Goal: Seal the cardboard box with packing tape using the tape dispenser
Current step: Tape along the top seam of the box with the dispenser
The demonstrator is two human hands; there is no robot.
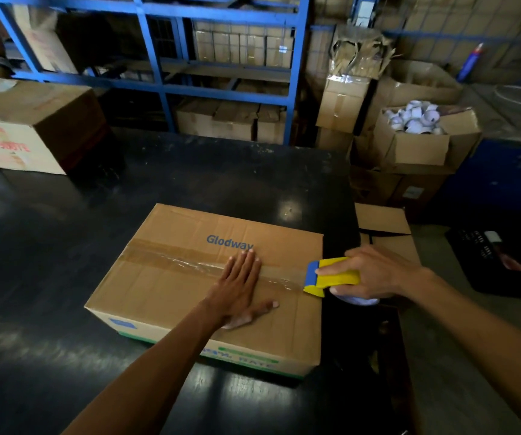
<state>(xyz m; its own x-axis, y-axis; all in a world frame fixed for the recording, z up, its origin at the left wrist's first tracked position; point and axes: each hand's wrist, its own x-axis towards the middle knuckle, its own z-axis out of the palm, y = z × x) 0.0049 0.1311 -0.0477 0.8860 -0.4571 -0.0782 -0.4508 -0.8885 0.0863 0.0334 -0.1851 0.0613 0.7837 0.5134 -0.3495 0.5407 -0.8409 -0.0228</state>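
A closed cardboard box (171,296) printed "Glodway" lies on a dark table (49,277). A strip of clear packing tape (171,262) runs across its top seam from the left side to the right edge. My left hand (240,287) lies flat, fingers spread, on the box top over the tape. My right hand (375,273) grips a yellow and blue tape dispenser (331,276) at the box's right edge, where the tape meets it. The tape roll is mostly hidden under my right hand.
A larger cardboard box (33,127) stands at the table's far left. Blue shelving (228,76) with cartons rises behind the table. To the right stand stacked cartons, an open box of white items (422,133), a folded carton (384,227) and a dark crate (497,259) on the floor.
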